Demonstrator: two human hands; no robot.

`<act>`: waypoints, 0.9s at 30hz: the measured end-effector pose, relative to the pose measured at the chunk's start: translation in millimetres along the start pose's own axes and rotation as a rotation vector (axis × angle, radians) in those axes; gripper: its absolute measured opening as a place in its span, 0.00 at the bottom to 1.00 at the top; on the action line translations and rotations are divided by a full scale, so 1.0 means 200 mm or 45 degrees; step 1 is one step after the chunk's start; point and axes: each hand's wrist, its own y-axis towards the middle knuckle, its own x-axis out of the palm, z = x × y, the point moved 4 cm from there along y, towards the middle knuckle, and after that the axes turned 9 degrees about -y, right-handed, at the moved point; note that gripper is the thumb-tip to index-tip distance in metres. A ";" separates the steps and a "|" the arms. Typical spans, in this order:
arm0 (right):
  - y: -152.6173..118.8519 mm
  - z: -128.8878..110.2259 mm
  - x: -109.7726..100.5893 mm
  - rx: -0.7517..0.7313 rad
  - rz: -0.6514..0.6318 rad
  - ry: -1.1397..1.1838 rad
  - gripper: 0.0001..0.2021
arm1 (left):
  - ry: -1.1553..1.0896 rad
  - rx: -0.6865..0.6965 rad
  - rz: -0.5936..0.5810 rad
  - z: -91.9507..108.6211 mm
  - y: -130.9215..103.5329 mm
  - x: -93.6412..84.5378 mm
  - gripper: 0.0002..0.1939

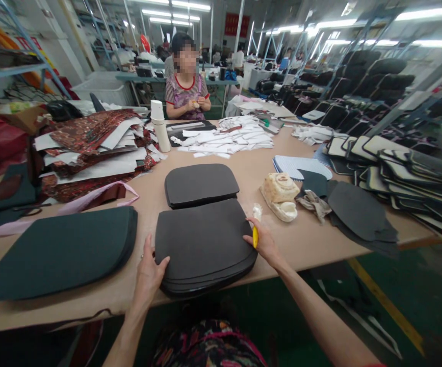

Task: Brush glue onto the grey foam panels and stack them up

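While bracing the dark stack on the bench, left hand open, right hand closed around yellow-handled brush, required light, even pressure from both sides to avoid skewing fanned near layers.

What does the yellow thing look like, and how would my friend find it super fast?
On the big brown table, find the black stack between the two bare hands. The right hand touches that stack's side and holds a small brush. Its handle is bright yellow with pale bristles on top, unlike the dark pieces beside it.
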 end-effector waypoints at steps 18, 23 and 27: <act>-0.04 0.04 0.03 -0.123 0.163 -0.358 0.21 | -0.021 0.029 -0.009 0.03 -0.04 0.00 0.44; -0.09 -0.02 0.03 -0.268 0.340 -0.569 0.20 | -0.050 0.096 0.017 0.05 -0.07 0.00 0.43; -0.15 -0.09 0.13 -0.417 0.142 -0.224 0.18 | -0.034 0.069 0.027 0.05 -0.08 -0.01 0.43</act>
